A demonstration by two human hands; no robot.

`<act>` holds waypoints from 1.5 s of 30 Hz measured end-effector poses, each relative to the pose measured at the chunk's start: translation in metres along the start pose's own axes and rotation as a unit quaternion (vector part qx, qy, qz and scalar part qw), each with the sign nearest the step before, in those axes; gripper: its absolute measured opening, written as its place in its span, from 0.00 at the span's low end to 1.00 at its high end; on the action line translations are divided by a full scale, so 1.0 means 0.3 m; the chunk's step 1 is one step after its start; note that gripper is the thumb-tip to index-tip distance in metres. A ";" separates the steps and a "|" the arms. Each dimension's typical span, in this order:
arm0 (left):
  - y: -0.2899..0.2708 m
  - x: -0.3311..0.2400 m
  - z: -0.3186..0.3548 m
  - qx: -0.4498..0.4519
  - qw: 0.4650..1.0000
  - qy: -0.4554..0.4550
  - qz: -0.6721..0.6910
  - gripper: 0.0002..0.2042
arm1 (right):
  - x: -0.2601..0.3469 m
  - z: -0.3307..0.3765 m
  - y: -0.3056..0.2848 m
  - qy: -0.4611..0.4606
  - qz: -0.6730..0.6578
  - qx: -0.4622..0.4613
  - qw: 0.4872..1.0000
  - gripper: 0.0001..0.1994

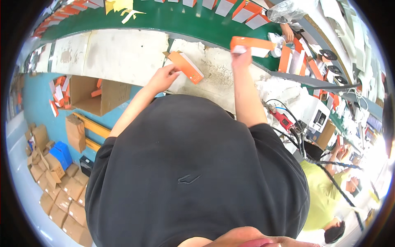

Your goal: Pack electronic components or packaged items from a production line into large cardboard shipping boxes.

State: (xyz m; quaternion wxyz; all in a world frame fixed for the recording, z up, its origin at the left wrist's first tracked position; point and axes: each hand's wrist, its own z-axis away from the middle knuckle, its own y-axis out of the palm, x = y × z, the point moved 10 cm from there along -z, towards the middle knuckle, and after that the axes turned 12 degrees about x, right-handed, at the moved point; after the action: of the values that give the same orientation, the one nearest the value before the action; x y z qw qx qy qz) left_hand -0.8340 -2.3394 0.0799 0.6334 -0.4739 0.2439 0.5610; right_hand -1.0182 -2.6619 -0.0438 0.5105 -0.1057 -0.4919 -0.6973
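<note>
My right hand [242, 59] is raised at the belt's near edge, its fingers closed on the near end of an orange-and-white carton [259, 46]. My left hand [166, 76] is over the worn white worktop [119, 49], its thumb and fingers bent at the left edge of a second orange box [187, 68]. That box is tilted, with a flap standing out at its upper end. The grip of the left fingertips is partly hidden by the hand itself.
Beyond the worktop runs a green conveyor belt [164, 16] with several orange-and-white cartons and yellow scraps [123, 8]. Another person's hand [287, 33] is among cartons at the right. A red-handled tool [283, 120] with cables sits right. An open cardboard box [98, 96] stands left.
</note>
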 end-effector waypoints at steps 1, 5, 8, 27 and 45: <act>0.005 -0.073 -0.042 0.000 0.999 0.028 0.023 0.14 | -0.066 0.104 0.037 -0.001 -0.023 0.032 0.999 0.21; 0.016 -0.280 -0.121 -0.073 0.989 0.126 -0.015 0.29 | -0.124 0.490 0.241 -0.072 0.266 0.220 0.936 0.31; 0.019 -0.267 -0.144 -0.054 0.995 0.067 0.060 0.41 | -0.129 0.635 0.392 -0.031 0.461 0.401 0.791 0.28; -0.066 0.534 0.708 -0.322 0.915 -0.158 0.184 0.33 | 0.389 -0.747 -0.145 0.151 0.913 -0.052 0.376 0.50; -0.260 0.449 0.220 -0.196 0.975 -0.054 0.086 0.24 | 0.177 0.507 0.631 -0.210 0.726 0.242 0.609 0.21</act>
State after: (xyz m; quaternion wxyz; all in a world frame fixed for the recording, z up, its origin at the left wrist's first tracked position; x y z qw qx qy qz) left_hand -0.7413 -2.2110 0.0207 0.4898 -0.5350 0.1350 0.6750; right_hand -0.9418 -2.5725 0.1751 0.7393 -0.4445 -0.4982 0.0872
